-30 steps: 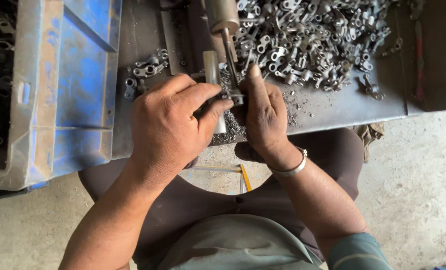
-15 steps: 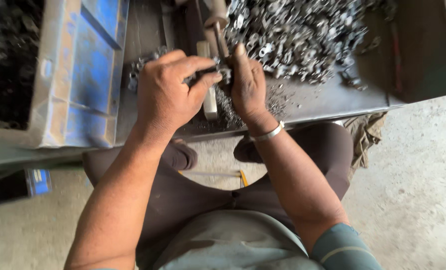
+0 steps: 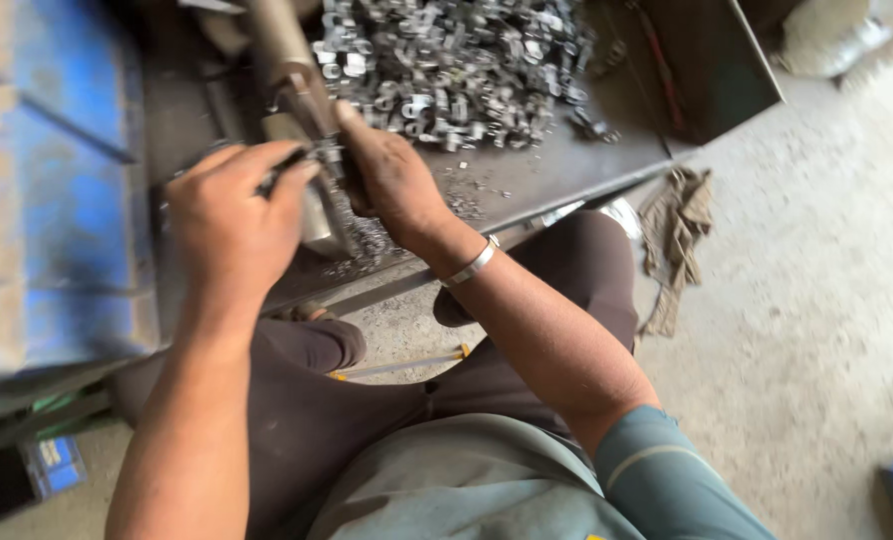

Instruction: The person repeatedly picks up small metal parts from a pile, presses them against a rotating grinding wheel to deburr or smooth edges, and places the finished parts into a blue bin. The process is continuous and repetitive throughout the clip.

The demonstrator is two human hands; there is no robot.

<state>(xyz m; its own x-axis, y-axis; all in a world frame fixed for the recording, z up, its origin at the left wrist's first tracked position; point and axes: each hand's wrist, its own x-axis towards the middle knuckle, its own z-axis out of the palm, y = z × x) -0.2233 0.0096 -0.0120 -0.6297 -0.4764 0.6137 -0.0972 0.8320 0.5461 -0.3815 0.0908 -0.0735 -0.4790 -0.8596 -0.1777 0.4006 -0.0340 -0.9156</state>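
Two hands meet at the near end of a machine spindle in the head view. The left hand [image 3: 229, 215] is curled, its fingers [image 3: 287, 178] pressed together in a pinch on a small dark metal part [image 3: 312, 152] held against the spindle [image 3: 285, 60]. The right hand [image 3: 392, 178] lies just right of it; its fingers are bent down around the same spot and touch the spindle's lower jaw, though whether they pinch anything is hidden. A metal bangle [image 3: 472, 266] sits on the right wrist.

Compared with the views half a second and one second earlier, the camera has swung left and tilted, so the bench [image 3: 567, 170] now runs at a slant. Both hands have stayed at the spindle, with the left pinch and the right cover much the same. Judged from this, the small part remains in work at the spindle and has not been set down.

Far right of the hands, a heap of grey metal pieces [image 3: 457, 70] covers the bench. A blue crate [image 3: 52, 190] stands at the left. Loose shavings [image 3: 367, 245] lie near the bench edge. A rag [image 3: 679, 225] hangs at the right.
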